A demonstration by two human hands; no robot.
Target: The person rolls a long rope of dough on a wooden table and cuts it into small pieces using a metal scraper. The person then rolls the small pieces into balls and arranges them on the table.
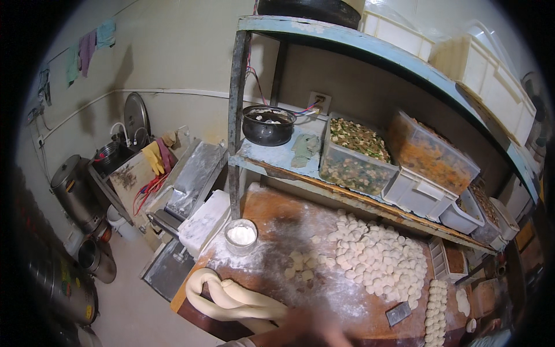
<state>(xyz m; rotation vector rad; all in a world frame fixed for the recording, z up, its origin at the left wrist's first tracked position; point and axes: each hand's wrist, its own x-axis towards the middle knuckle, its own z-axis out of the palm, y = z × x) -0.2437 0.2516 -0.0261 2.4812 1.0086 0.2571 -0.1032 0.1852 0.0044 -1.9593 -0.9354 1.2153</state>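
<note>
My left hand (299,323), blurred, reaches in at the bottom edge, beside the right end of a thick looped rope of dough (217,299); whether it grips the dough cannot be told. A second blurred patch of skin shows just right of it; whether this is my right hand is unclear. Small flattened dough pieces (303,264) lie on the floured wooden worktop (277,208) above the hand. A large heap of small dough pieces (381,260) spreads to their right, with a dough scraper (398,313) at its lower edge. A bowl of flour (241,236) stands behind the looped dough.
Above the worktop, a shelf (282,167) carries a dark pot (268,126) and tubs of chopped filling (360,156). Its metal post (236,130) meets the worktop near the flour bowl. A floured machine (204,225) adjoins the left. Rows of shaped dough (435,312) and another person's hand (492,325) are at right.
</note>
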